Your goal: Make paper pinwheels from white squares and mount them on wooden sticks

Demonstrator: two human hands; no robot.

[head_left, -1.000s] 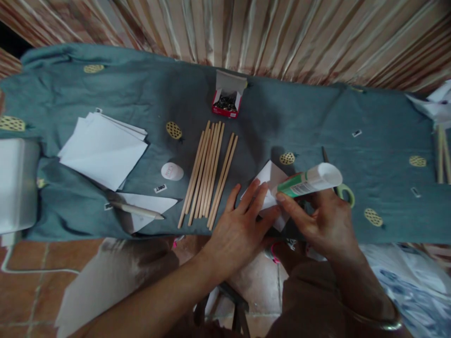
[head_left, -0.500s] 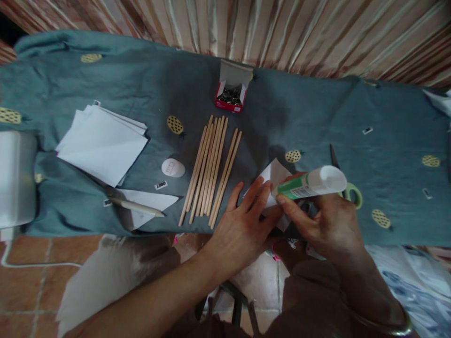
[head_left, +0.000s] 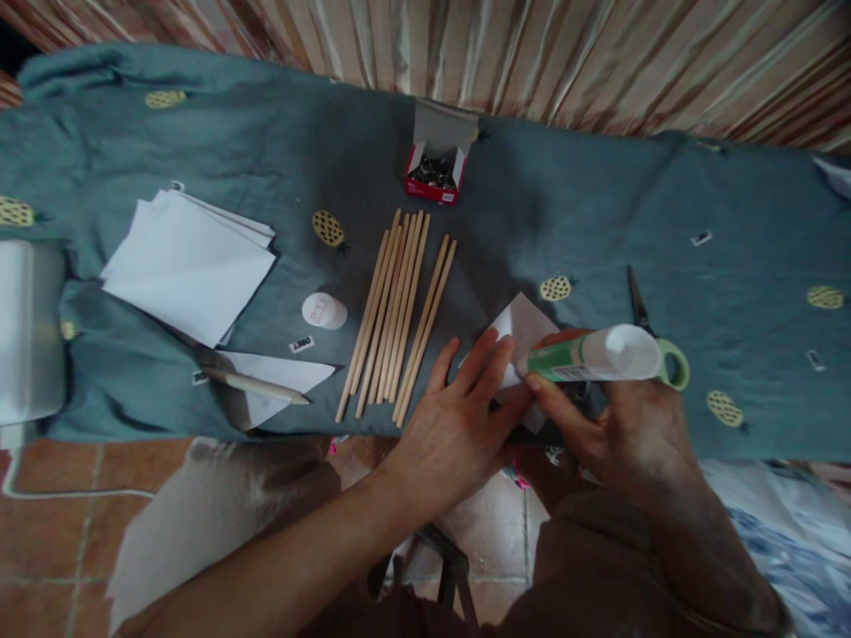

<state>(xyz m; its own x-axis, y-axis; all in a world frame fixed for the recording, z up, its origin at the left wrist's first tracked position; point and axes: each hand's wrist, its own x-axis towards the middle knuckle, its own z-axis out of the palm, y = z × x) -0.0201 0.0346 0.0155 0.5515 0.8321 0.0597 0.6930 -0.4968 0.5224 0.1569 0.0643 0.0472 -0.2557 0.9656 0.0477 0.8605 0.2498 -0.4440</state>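
A green and white glue stick lies gripped in my right hand, its working end pressed down at a folded piece of white paper. Spread flat across that paper is my left hand, with its fingers apart. Both hands cover part of the sheet near the table's front edge. A white glue cap stands on the cloth to the left. Just behind my right hand are scissors with green handles, partly covered by the hand.
Several wooden sticks lie left of my hands. A red box of small metal pieces stands open at the back. To the left are stacked white papers, a pencil on a paper triangle, and a white case.
The glue stick and my right hand have shifted slightly right along the paper. My left hand stays on the sheet. The whole view has moved a little.
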